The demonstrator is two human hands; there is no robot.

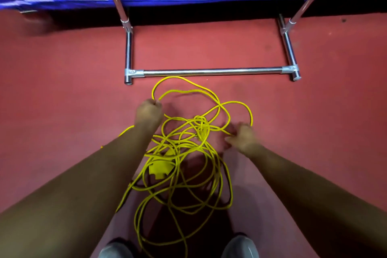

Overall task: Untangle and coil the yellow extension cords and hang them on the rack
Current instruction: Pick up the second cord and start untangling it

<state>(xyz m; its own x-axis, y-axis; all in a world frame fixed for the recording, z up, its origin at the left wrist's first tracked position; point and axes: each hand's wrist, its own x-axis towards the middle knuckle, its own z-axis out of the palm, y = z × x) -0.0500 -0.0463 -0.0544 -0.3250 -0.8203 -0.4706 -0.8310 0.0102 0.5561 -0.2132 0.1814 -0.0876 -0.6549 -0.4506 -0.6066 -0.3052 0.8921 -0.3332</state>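
Nearest, between two grey shoes [240, 246], thin yellow extension cords [200, 122] lie in a loose tangle on the red floor [62, 90], with a yellow socket block [160, 168] buried mid-heap. Right hand [243, 137] (blurred) pinches a strand beside the central knot. Left hand [149, 111], further out, is fisted round an outer loop. Cord looks light, limp and springy, best gripped at free loops rather than at the knot. Beyond stands the chrome tube rack [211, 71].
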